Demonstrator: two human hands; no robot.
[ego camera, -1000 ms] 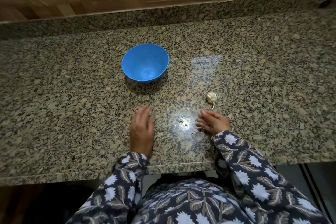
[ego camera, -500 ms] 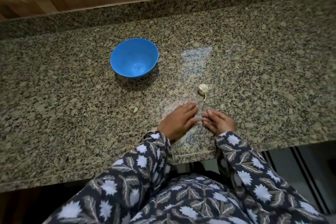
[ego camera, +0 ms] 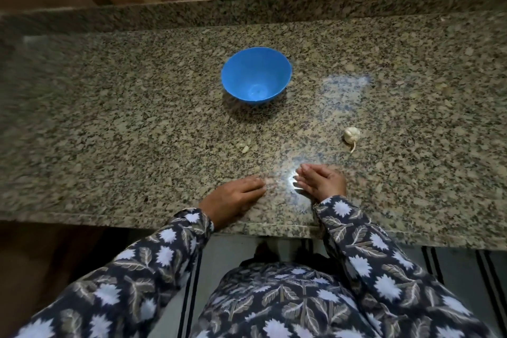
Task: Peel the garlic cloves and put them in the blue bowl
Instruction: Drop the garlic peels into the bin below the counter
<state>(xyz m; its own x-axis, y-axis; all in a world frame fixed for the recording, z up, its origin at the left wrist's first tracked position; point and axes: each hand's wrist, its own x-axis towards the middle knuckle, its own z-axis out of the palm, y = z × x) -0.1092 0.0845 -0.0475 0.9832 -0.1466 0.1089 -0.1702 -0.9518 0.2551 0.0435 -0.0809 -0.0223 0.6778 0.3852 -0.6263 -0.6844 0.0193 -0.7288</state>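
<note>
Near the front edge of the speckled brown granite countertop (ego camera: 109, 118), the person's 2 hands lie flat with fingers stretched out, gripping nothing. The left hand (ego camera: 233, 196) and the right hand (ego camera: 322, 181) point toward each other, fingertips close on either side of a bright glare patch (ego camera: 288, 181). Whether any scrap of skin or clove sits in that glare I cannot tell; the picture is blurred there.

By my reading the task is barely begun. The small whitish garlic bulb (ego camera: 352, 134), dry stem attached, looks whole and sits on the stone beyond the right hand, apart from it. 1 small pale piece (ego camera: 245, 149), possibly a loose clove, lies between the left hand and the bowl; it is too small to tell whether it is peeled.

The round blue plastic bowl (ego camera: 236, 74) stands upright further back, well apart from both hands. Its inside shows only bare blue, so 0 cloves have reached it. Breaking the bulb, peeling and dropping cloves in all appear left to do.
</note>
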